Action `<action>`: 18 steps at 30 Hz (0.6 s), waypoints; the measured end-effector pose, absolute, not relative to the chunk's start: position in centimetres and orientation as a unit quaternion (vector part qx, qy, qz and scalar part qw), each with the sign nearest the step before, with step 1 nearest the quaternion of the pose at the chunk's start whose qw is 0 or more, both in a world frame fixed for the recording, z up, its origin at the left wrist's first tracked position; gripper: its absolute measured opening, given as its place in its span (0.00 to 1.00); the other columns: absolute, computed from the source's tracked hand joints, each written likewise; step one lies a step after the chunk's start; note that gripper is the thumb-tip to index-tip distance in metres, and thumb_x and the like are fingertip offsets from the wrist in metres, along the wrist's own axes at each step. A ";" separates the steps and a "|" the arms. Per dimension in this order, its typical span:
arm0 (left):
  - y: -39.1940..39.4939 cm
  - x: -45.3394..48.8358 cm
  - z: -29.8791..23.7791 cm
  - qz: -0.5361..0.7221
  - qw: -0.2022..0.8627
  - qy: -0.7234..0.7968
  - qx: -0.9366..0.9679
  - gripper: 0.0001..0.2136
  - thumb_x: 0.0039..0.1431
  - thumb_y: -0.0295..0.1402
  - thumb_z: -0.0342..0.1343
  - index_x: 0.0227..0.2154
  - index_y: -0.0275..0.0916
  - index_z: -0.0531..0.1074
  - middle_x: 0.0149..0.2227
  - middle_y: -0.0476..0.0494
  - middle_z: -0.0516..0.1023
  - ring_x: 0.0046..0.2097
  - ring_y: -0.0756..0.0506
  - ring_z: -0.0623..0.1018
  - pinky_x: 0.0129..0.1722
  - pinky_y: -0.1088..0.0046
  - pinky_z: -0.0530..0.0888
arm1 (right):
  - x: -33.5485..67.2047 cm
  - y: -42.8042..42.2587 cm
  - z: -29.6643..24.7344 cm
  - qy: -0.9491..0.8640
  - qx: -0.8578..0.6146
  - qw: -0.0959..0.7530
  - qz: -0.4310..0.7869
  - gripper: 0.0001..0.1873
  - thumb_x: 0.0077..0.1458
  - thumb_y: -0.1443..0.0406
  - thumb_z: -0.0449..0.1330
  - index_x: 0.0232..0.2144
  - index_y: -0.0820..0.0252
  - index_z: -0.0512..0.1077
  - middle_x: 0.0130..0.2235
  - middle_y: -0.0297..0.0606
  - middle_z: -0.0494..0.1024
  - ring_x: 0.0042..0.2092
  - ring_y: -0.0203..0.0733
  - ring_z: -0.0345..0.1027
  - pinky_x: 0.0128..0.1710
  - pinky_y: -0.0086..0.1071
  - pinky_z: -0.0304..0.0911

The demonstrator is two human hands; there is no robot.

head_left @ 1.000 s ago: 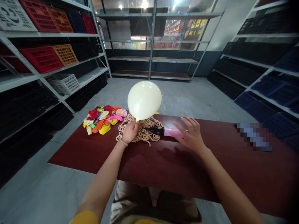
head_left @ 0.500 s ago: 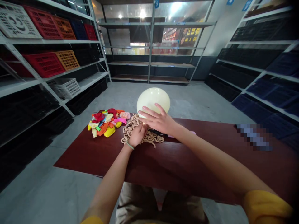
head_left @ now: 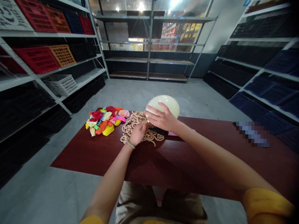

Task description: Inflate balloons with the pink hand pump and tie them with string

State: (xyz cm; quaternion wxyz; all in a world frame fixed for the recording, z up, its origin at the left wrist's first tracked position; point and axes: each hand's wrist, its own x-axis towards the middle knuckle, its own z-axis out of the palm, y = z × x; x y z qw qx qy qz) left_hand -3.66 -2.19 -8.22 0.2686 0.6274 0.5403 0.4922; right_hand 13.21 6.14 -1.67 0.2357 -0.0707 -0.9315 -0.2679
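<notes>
The pale cream balloon [head_left: 170, 104], full of air, sits at the far edge of the dark red counter [head_left: 161, 165], and the person's right hand [head_left: 162, 119] lies over its near side. The right fingers [head_left: 156, 109] are spread apart and rest on the balloon's skin, so they cup it and do not clamp it. The left hand [head_left: 138, 133] is just below, at the balloon's narrow neck, and it rests on a tangled heap of bumpy beige cord [head_left: 133, 122]. The left fingers [head_left: 144, 126] seem close together, but the cord and the right hand hide the contact, so I cannot tell if they are clamped on the neck.

To do this handling well, I think a firm pinch at the neck is most important, because air can escape there. The right hand should press only softly, since a stretched balloon can slip away or burst under hard fingers. The loose cord is a small risk, because it can catch the fingers at the neck.

A black pump nozzle [head_left: 161, 130] lies almost hidden under the right wrist. To the left is a pile of flat, colourful balloons [head_left: 105, 122]. A pale green band [head_left: 130, 144] circles the left wrist.
</notes>
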 end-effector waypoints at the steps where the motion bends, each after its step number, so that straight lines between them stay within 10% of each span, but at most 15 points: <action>1: -2.1 -3.6 -8.3 0.498 0.279 0.535 0.623 0.19 0.68 0.44 0.41 0.23 0.40 0.61 0.21 0.51 0.66 0.25 0.49 0.65 0.31 0.71 0.64 | 13.4 6.2 -1.5 -0.933 -0.065 0.229 -0.268 0.18 0.60 0.69 0.57 0.50 0.45 0.71 0.62 0.26 0.67 0.65 0.45 0.53 0.64 0.57 0.48; 18: -2.0 -3.7 -7.5 0.569 0.538 0.460 0.419 0.14 0.51 0.42 0.64 0.33 0.34 0.74 0.32 0.46 0.76 0.23 0.55 0.66 0.20 0.79 0.65 | 15.0 5.9 0.1 -0.934 -0.073 0.194 -0.290 0.24 0.60 0.70 0.54 0.57 0.47 0.66 0.58 0.29 0.71 0.64 0.44 0.54 0.63 0.51 0.51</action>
